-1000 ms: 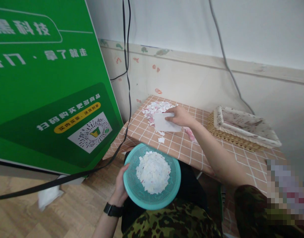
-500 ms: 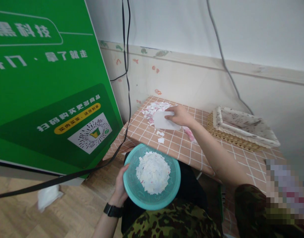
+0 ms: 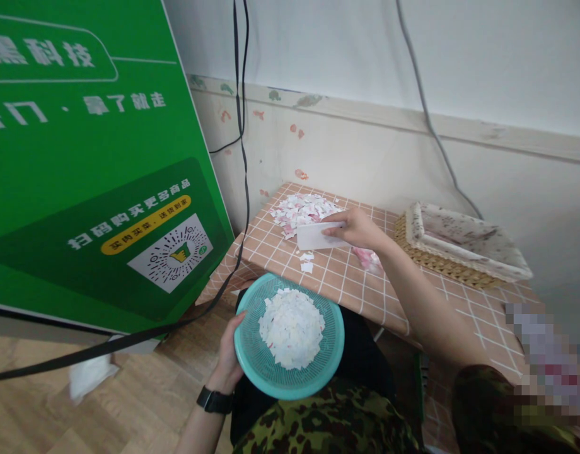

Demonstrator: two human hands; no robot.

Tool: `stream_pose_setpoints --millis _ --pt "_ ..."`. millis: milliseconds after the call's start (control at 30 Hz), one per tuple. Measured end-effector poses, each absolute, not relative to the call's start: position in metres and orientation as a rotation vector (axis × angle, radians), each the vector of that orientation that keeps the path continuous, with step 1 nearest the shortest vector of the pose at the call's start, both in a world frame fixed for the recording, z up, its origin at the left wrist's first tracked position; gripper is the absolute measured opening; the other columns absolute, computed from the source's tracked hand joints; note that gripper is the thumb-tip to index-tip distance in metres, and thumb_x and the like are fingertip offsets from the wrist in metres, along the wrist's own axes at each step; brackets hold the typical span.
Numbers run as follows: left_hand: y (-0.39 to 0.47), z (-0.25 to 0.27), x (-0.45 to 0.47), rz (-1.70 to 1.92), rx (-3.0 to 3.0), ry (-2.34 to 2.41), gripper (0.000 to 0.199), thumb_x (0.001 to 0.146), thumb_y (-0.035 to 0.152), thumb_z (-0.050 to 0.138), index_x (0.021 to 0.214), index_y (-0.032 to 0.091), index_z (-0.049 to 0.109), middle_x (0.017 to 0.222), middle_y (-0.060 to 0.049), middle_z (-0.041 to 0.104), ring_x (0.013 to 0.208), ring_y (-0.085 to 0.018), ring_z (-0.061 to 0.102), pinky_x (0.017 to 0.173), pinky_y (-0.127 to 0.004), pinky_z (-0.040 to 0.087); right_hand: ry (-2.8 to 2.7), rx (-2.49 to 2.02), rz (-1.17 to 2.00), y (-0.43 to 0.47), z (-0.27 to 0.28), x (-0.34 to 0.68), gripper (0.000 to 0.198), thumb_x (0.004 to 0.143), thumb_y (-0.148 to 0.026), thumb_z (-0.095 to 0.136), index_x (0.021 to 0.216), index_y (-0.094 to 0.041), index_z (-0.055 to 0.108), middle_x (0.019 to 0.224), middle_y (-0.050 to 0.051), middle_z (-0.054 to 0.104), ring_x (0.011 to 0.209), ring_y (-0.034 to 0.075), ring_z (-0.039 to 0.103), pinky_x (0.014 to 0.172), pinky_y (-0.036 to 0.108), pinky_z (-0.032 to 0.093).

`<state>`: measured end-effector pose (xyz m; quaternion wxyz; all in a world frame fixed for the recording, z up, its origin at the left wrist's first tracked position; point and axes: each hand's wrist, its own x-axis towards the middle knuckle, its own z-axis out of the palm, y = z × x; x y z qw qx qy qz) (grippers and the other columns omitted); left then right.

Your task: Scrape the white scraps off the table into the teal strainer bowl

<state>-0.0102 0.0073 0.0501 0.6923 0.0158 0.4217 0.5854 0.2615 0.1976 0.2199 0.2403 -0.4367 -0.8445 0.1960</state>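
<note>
My left hand [image 3: 231,353] grips the left rim of a round turquoise plastic basket [image 3: 335,362] held over my lap at the table's front edge. A heap of small white paper scraps [image 3: 292,328] lies in it. My right hand [image 3: 359,228] pinches a white card [image 3: 313,237] between thumb and fingers, just above the checked table. Behind the card spreads a pile of white and pink paper scraps [image 3: 294,208]. A few white scraps [image 3: 307,262] lie between the card and the basket. Partly under my right wrist is a pink piece [image 3: 367,258].
A lined wicker basket [image 3: 460,246] stands on the right of the checked table [image 3: 337,274]. At left rises a green cabinet [image 3: 82,157], with a black cable [image 3: 237,189] hanging before it. A white bag [image 3: 92,376] lies on the floor.
My right hand and the card have shifted slightly to the right and toward me, uncovering more of the pile. My left hand and the turquoise basket have hardly moved.
</note>
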Motion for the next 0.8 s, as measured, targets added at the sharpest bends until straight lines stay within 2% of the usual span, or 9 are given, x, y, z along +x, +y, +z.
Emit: stream_pose_setpoints --millis 300,433,633,800 --pt "0.007 0.05 -0.011 1.312 0.03 0.966 0.012 0.071 0.021 0.064 0.078 0.013 0.069 0.072 -0.006 0.073 0.064 -0.021 0.067 0.067 -0.033 0.053 -2.077 -1.122 0.5 0.159 0.166 0.267 0.022 0.081 -0.03 0.06 0.1 -0.026 0.07 0.096 0.001 0.072 0.082 0.019 0.068 0.075 0.031 0.053" --pt "0.007 0.05 -0.011 1.322 0.025 0.973 0.011 0.071 0.021 0.064 0.077 0.013 0.07 0.071 -0.006 0.073 0.063 -0.019 0.067 0.066 -0.031 0.053 -2.036 -1.148 0.475 0.142 0.156 0.283 0.02 0.081 -0.031 0.06 0.097 -0.025 0.072 0.088 0.001 0.073 0.073 0.018 0.068 0.067 0.03 0.054" --pt "0.007 0.054 -0.011 1.3 0.03 0.962 0.015 0.072 0.022 0.064 0.08 0.012 0.07 0.075 -0.008 0.074 0.067 -0.021 0.067 0.071 -0.033 0.053 -1.83 -1.224 0.274 0.124 0.143 0.295 0.02 0.081 -0.031 0.06 0.097 -0.025 0.072 0.091 0.003 0.073 0.077 0.021 0.069 0.07 0.034 0.054" --pt "0.007 0.056 -0.011 1.306 0.034 0.952 0.013 0.071 0.021 0.064 0.079 0.012 0.071 0.075 -0.007 0.074 0.066 -0.02 0.067 0.07 -0.032 0.053 -1.971 -1.267 0.305 0.11 0.146 0.287 0.021 0.084 -0.029 0.056 0.099 -0.028 0.071 0.093 0.003 0.072 0.076 0.021 0.069 0.069 0.034 0.054"
